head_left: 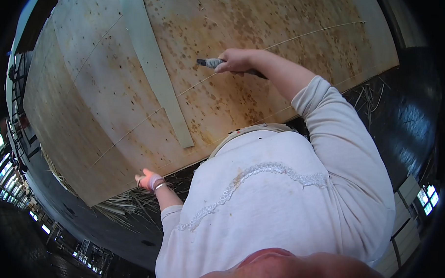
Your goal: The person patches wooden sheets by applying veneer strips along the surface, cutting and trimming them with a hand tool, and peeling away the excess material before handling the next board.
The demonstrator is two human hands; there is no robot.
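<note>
My right hand (233,61) is closed around a dark knife-like tool (210,63) whose grip is wrapped in pale cord. One dark end juts out to the left of the fist, and a dark length shows under the wrist; the hand hides the middle. Beneath it lies a wide, thin wood veneer sheet (103,51) with brown blotches and dark specks. My left hand (151,180), with bands at the wrist, is at the sheet's near edge, its visible fingers apart and nothing seen in them. A pale narrow strip (158,83) lies across the sheet, between the two hands.
Thin pale lines cross the veneer. Shredded veneer scraps (132,204) stick out under its near edge, with more scraps (368,97) at the right. A dark, shiny surface (409,126) is on the right. Metal framework (20,97) and windows stand at the far left.
</note>
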